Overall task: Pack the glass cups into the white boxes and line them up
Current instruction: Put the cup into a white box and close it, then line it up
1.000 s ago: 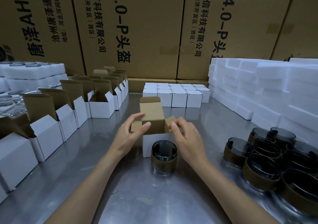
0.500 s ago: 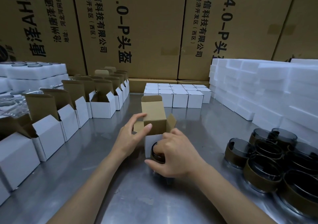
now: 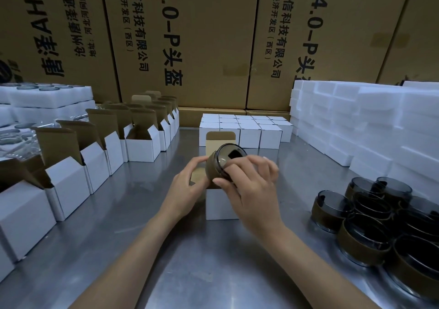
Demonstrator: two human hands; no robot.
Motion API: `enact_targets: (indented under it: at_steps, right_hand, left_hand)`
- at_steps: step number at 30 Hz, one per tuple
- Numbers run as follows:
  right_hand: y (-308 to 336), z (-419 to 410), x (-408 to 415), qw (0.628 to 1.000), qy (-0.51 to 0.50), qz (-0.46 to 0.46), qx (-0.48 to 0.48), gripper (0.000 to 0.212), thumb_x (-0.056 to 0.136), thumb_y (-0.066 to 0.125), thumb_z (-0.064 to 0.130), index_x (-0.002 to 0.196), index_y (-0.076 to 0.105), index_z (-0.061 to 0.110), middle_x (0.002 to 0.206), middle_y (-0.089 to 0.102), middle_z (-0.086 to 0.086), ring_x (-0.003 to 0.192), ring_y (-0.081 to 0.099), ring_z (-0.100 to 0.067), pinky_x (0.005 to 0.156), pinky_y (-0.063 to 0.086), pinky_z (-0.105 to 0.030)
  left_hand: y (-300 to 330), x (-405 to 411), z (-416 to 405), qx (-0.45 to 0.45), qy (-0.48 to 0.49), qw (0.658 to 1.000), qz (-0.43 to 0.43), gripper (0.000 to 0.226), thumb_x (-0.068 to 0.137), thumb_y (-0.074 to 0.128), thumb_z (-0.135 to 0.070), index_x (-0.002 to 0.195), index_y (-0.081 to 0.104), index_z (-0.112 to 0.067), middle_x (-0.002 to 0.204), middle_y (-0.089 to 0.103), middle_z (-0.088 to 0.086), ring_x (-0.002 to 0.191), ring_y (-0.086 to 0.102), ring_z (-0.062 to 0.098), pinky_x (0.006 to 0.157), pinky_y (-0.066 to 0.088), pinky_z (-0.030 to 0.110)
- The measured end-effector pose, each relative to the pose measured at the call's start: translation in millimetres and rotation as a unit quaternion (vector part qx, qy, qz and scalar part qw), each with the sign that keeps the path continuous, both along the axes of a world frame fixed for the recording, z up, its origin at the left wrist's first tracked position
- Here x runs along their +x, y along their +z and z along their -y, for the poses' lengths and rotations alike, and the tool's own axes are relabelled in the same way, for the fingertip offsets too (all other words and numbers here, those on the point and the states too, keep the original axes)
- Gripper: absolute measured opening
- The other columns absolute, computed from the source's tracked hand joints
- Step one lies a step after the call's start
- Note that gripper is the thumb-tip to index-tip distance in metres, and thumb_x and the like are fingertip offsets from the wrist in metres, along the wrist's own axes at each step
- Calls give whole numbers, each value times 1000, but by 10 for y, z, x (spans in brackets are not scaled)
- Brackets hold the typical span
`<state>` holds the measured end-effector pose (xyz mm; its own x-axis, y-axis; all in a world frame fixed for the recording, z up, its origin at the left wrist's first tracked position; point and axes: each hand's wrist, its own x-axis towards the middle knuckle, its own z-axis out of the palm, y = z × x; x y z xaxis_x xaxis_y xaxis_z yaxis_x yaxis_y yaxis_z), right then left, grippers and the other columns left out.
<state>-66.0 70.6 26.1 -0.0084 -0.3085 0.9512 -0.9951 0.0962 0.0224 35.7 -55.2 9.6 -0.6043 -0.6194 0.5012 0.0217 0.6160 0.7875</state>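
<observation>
Right hand (image 3: 249, 190) grip clamped on smoky round glass cup (image 3: 225, 163) — tilted; left hand (image 3: 187, 190) pinching white box (image 3: 221, 204) kraft flap.

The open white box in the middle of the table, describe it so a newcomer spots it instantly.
On the steel table, find the person's two hands. The open white box stands alone under them, brown lid flap raised, with a tilted glass cup held over its mouth.

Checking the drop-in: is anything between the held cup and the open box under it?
Nothing visible: the glass cup, gripped tilted by the right hand, hangs over the white box; the left hand holds a side flap.
</observation>
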Motion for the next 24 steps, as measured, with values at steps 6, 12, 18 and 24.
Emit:
enact_targets:
  at_steps: [6, 12, 18, 24]
  right_hand:
    - [-88, 37, -52, 991, -93, 22, 94, 35, 91, 43, 42, 72, 61, 18, 74, 61, 8, 87, 62, -22, 91, 26, -39]
    - [-61, 42, -86, 985, -84, -11, 150, 39, 95, 37, 38, 67, 58, 21, 70, 59, 10, 80, 59, -20, 90, 23, -39]
    - [-61, 33, -110, 986, -57, 6, 159, 42, 95, 35, 37, 68, 64, 22, 72, 61, 11, 83, 58, -18, 93, 22, -38]
    - [-33, 11, -188, 958, 92, 269, 36, 33, 98, 29, 33, 99, 62, 30, 100, 57, 19, 105, 43, -4, 91, 28, -22]
  left_hand:
    - [-15, -16, -1, 19, 11, 1000, 11, 48, 64, 43, -46, 111, 54, -47, 103, 64, 21, 77, 53, 19, 72, 51, 48]
    - [5, -2, -37, 25, 18, 999, 9, 48, 62, 42, -48, 109, 54, -47, 101, 65, 15, 77, 55, 28, 78, 51, 47]
    - [-7, -9, -25, 15, 13, 1000, 3, 47, 63, 43, -47, 109, 54, -47, 100, 64, 19, 84, 59, 36, 76, 50, 46]
    - [-34, -24, -25, 37, -14, 999, -33, 39, 87, 35, -55, 124, 46, -51, 127, 53, -25, 118, 46, -10, 100, 35, 23]
